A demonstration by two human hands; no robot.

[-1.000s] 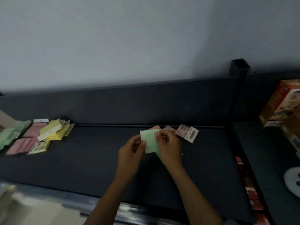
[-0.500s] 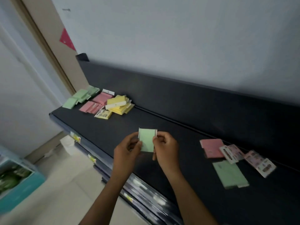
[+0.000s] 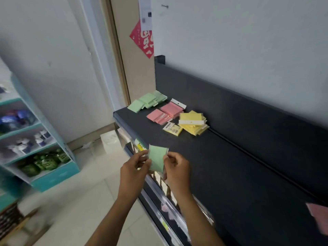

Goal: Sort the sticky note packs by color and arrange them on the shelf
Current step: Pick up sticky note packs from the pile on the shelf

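Three sorted piles lie at the far left end of the dark shelf: the green pile nearest the end by the door frame, the pink pile just beside it, and the yellow pile next along, with one yellow pack lying label-up at its front edge. A white hang tab shows at the back of the pink pile. At the right edge of view a blurred pink pack lies on the shelf, well apart from the piles. A raised black back panel runs behind the shelf, under a pale wall; a red paper sign hangs on the door frame. To my left stands a teal display rack with blurred goods on its levels, and a white box sits on the tiled floor near the shelf's end. Price tags line the shelf's front rail below my hands.

I hold one green pack upright in the air, over the front edge of the shelf and well short of the green pile. My left hand pinches its left edge between thumb and fingertips; my right hand pinches its right edge the same way, the other fingers curled in. Both forearms reach up from the bottom of the view, converging on the pack, palms turned toward each other.
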